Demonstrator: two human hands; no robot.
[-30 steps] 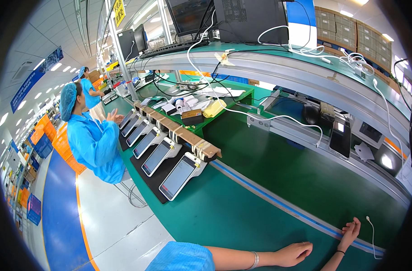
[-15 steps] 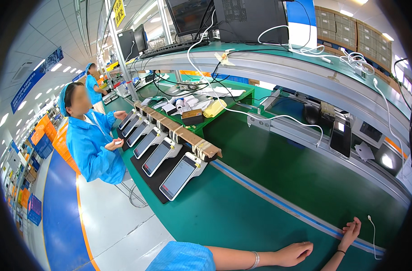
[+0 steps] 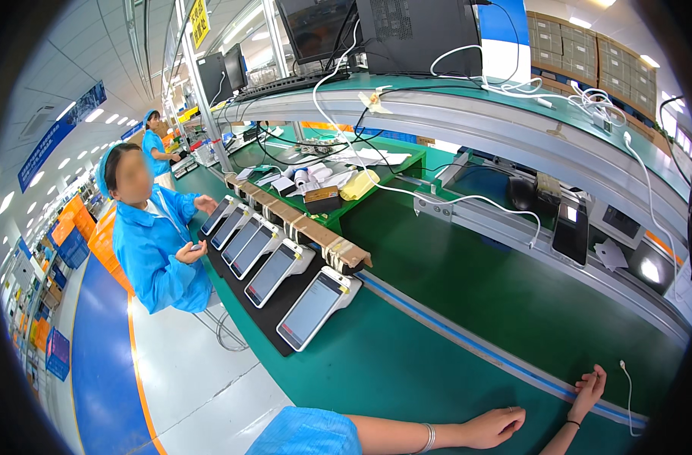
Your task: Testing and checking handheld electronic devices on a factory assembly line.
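Note:
My left hand (image 3: 496,428), with a silver bracelet at the wrist, rests on the green worktop, its fingers loosely curled and nothing showing in them. To its right, my right hand (image 3: 589,388) lies by the edge of the dark green belt, fingers loosely bent and apart, holding nothing. A white cable end (image 3: 624,367) lies just right of it. Ahead and left of my hands, several white handheld terminals (image 3: 309,311) with lit screens lean in a row on a black mat (image 3: 281,340). Neither hand touches them.
A co-worker in a blue smock (image 3: 152,250) stands at the left, hands near the far terminals. A taped cardboard-covered bar (image 3: 300,221) runs behind the row. A metal shelf (image 3: 467,114) with hanging white cables spans above. A dark phone-like device (image 3: 570,233) stands at right.
The terminals have shifted along the mat toward me, with the spacing among the middle ones narrower. The co-worker's far hand has moved slightly toward the row. My hands have stayed in place.

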